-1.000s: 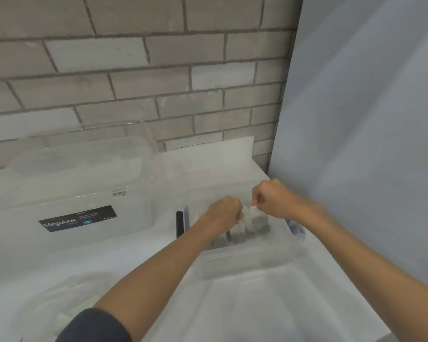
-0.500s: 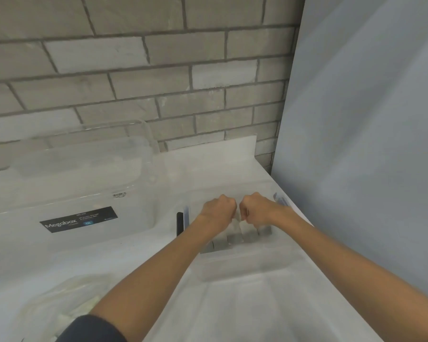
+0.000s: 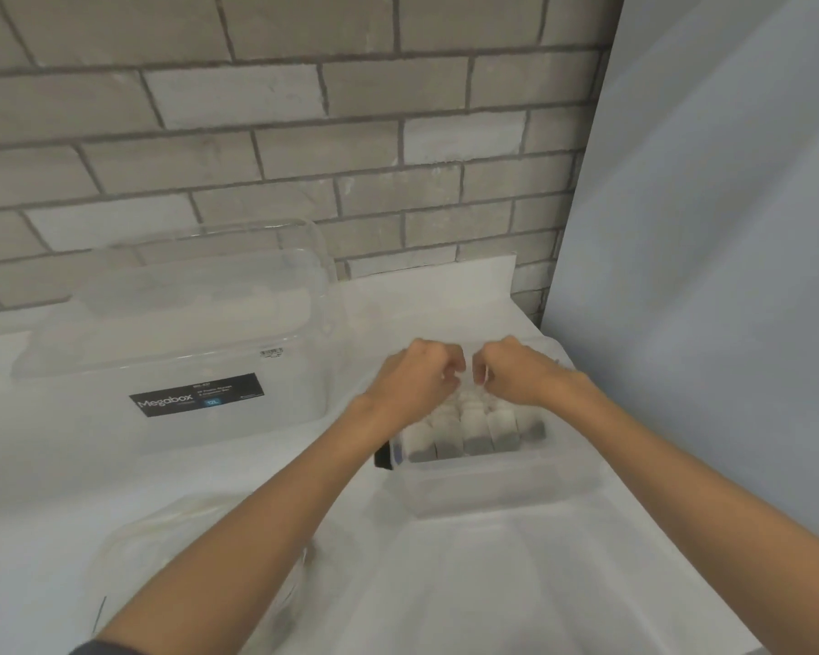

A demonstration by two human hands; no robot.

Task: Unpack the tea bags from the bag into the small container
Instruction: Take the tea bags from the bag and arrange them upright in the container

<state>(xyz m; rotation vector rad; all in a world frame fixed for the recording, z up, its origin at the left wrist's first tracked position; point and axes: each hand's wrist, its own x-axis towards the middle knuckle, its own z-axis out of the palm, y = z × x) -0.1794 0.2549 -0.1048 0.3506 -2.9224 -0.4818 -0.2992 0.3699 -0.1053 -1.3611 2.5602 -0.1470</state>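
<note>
Head view: clear bag (image 3: 195,541) lay at lower left; at centre, my left hand (image 3: 417,378) was curled, its hold not discernible, and my right hand (image 3: 521,378) pinched a white tea bag (image 3: 484,373), both above tea bags (image 3: 474,434) standing in the small container (image 3: 507,486).

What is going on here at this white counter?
A person is filling a small clear plastic container with white-and-grey tea bags, which stand in tight rows inside it. The left hand and the right hand are over the rows with curled fingers; whether they pinch a bag is unclear. A crumpled clear plastic bag lies at near left.
</note>
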